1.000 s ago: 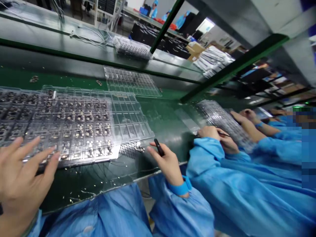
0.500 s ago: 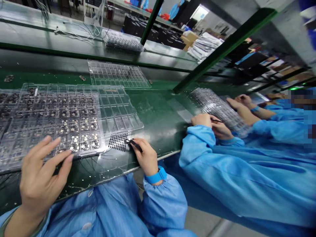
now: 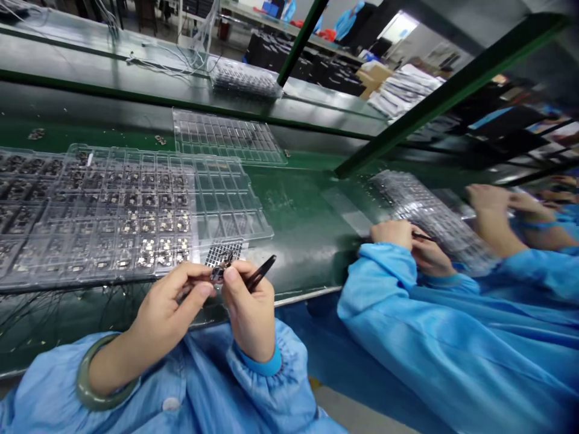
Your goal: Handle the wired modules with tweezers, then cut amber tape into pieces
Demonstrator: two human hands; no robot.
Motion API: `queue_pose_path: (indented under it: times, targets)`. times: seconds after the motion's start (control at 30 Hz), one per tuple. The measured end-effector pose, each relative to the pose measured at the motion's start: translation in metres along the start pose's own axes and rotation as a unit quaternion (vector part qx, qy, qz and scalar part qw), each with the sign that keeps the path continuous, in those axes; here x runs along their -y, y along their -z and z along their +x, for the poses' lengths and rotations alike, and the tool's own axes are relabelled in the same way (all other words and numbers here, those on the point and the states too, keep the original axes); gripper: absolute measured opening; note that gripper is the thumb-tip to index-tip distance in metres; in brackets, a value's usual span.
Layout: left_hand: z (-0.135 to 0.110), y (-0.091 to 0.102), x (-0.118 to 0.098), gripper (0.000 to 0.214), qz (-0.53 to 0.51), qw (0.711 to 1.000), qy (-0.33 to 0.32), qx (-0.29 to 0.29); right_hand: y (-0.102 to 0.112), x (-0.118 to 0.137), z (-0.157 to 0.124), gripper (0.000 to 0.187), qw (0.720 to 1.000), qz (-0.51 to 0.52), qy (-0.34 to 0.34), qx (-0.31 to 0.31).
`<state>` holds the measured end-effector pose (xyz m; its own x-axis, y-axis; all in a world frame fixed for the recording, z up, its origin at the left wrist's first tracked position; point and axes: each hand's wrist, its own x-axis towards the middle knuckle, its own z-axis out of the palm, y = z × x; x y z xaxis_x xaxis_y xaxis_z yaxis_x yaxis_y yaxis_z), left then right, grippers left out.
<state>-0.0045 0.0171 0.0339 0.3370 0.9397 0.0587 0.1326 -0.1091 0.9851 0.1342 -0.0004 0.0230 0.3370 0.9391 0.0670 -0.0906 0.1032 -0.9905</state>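
In front of my chest both hands meet at a small circuit board. My left hand pinches it between thumb and fingertips. My right hand is closed round black tweezers, whose back end points up and right; their tips are hidden behind my fingers. Its thumb and forefinger also reach the board's right side. Just behind the hands lies a sheet of small black stickers, partly covered by them. To the left, a clear compartment tray holds rows of similar boards.
A clear compartmented tray extends from under the filled one, and another lies behind. Thin black wires stick out near the bench edge. At right a co-worker's blue sleeve is close, beside stacked clear trays. A green post slants overhead.
My left hand has moved right, from over the filled tray, and now pinches the board. My right hand has drawn back from the sticker sheet, its tweezers turned. The view has shifted slightly left.
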Motion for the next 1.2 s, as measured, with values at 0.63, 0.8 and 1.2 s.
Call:
queue_pose_path:
  times: [0.63, 0.8, 1.2]
  targets:
    - [-0.008, -0.006, 0.008, 0.020, -0.104, 0.984, 0.120, -0.087, -0.006, -0.013, -0.008, 0.020, 0.992, 0.066, -0.109, -0.006]
    - [-0.007, -0.007, 0.007, 0.018, -0.094, 0.984, 0.107, -0.105, -0.008, -0.015, -0.008, 0.018, 0.994, 0.045, -0.095, -0.018]
    - [-0.002, -0.006, 0.006, 0.017, -0.081, 0.984, 0.109, -0.118, -0.011, -0.017, -0.013, 0.016, 0.998, 0.010, -0.057, -0.039]
